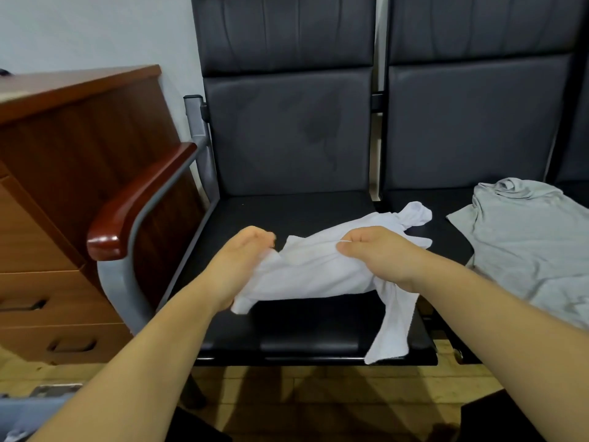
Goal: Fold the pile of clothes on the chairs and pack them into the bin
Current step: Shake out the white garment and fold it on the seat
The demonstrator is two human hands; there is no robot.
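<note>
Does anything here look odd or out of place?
A dark, stain-like patch marks the left chair's backrest. Also, one end of the white garment hangs off the front edge of the seat.

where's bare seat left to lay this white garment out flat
The left seat is bare behind the white garment, up to the backrest, and along its front edge. The right seat is crowded: the grey shirt lies spread across it.

Wooden cabinet: standing at the left, reddish-brown, its top edge blurring.
Drawers: sitting low in its front, showing recessed handles.
Wall: pale, running behind.
Floor: wood-patterned, carrying dark shadows.
</note>
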